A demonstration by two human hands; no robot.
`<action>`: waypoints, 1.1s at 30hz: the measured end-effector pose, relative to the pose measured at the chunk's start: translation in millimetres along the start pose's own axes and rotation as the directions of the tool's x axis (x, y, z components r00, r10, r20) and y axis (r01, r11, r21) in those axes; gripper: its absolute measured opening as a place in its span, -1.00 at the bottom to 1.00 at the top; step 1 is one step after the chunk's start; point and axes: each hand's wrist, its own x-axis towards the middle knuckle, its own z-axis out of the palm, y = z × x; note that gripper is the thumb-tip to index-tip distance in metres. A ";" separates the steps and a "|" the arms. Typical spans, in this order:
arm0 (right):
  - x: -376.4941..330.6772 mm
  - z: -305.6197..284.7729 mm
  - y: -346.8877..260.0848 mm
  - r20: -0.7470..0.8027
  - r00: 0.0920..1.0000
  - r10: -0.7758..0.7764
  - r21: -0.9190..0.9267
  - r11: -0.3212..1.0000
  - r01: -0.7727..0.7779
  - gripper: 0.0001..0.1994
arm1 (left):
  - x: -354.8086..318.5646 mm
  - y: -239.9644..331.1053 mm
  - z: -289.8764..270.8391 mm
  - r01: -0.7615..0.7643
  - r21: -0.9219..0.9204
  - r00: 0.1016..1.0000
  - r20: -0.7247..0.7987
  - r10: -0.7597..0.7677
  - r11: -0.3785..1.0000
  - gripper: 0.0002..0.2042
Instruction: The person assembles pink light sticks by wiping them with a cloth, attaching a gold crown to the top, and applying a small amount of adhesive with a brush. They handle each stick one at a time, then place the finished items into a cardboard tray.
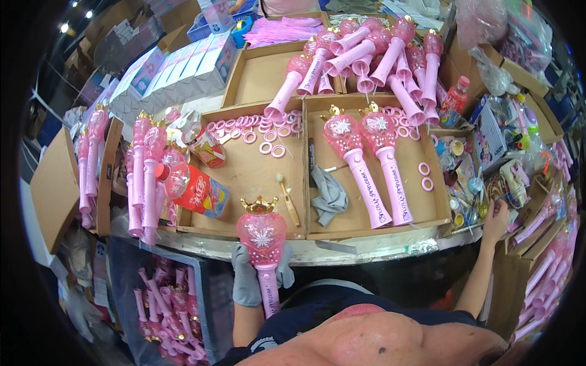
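Pink plastic wand with a gold crown (262,235), held at the near edge of the work table (378,246), left of centre.
Its crown points far, its long axis running near-to-far, handle slightly rightward. The grey-gloved left hand (246,283) curls closed around its neck; the bare right hand (497,216), fingers bent, is near small round jars (458,219), grip unclear.

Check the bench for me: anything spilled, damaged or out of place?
A crumpled grey cloth, possibly a glove, lies beside two wands in the right tray, and two drink bottles share the left tray with loose pink rings; they look like strays among parts. No spill or damage is visible.
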 end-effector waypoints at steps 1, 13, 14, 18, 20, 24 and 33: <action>-0.3 1.2 1.1 0.009 1.000 -0.019 0.012 1.000 0.019 -0.79 | 0.2 0.6 0.5 0.002 0.002 1.000 0.005 -0.002 1.000 -0.47; 33.6 -20.6 -44.9 0.006 0.972 0.237 0.636 0.749 -0.187 -0.79 | -2.3 10.5 1.1 0.031 0.015 0.999 0.039 -0.032 0.999 -0.35; 37.3 -25.9 -65.6 -0.049 0.984 0.174 0.695 0.713 -0.092 -0.80 | -3.4 11.2 1.8 0.025 0.033 1.000 0.002 -0.025 0.999 -0.38; 32.3 -46.3 -168.4 -0.014 0.994 0.112 0.934 0.356 -0.027 -0.87 | -8.2 12.3 6.6 -0.007 0.037 0.995 -0.100 0.010 0.999 -0.49; 13.9 -46.3 -228.5 0.124 0.989 0.084 0.990 0.064 -0.129 -0.88 | -11.0 13.1 8.8 0.018 -0.019 0.992 -0.125 -0.021 1.000 -0.50; -37.3 -38.2 -340.7 0.460 0.836 -0.299 0.790 -0.292 -0.539 -0.89 | -16.1 19.8 8.2 0.043 -0.077 0.993 -0.105 -0.050 0.996 -0.55; -54.6 -10.4 -446.2 0.425 0.734 -0.529 0.668 -0.363 -0.649 -0.78 | -11.3 8.1 -12.5 -0.038 -0.090 0.939 -0.344 0.004 0.995 -0.84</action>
